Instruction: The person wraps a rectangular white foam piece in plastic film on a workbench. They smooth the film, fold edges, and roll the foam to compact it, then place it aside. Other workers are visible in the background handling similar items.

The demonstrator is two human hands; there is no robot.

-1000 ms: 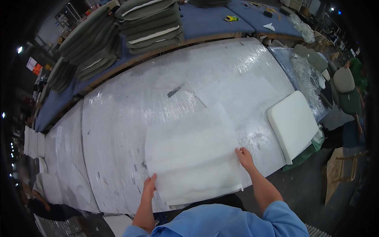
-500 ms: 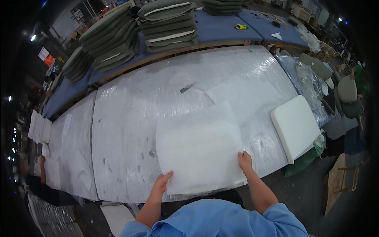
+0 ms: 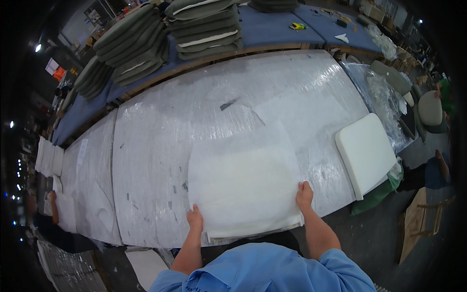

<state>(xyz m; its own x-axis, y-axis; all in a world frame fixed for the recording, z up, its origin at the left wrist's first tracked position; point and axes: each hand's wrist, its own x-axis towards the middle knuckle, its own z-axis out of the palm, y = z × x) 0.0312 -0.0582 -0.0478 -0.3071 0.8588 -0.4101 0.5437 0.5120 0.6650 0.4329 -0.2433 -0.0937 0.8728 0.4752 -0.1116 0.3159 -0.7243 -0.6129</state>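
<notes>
On the plastic-wrapped counter [image 3: 151,146], a white sheet [image 3: 245,190] lay along the near edge. Both forearms [image 3: 321,233] reached forward, spread to either side. The right hand [image 3: 304,195] curled narrowly at the sheet's right edge; the left hand [image 3: 195,220], thumb raised, met its left edge. Whether either gripped I could not tell.

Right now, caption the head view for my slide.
Left hand and right hand at opposite edges of white sheeting on a plastic-covered table.

My left hand [image 3: 195,220] is at one side of this white sheet [image 3: 245,190], right hand [image 3: 304,195] opposite, over the plastic-covered table [image 3: 151,160]!
</notes>
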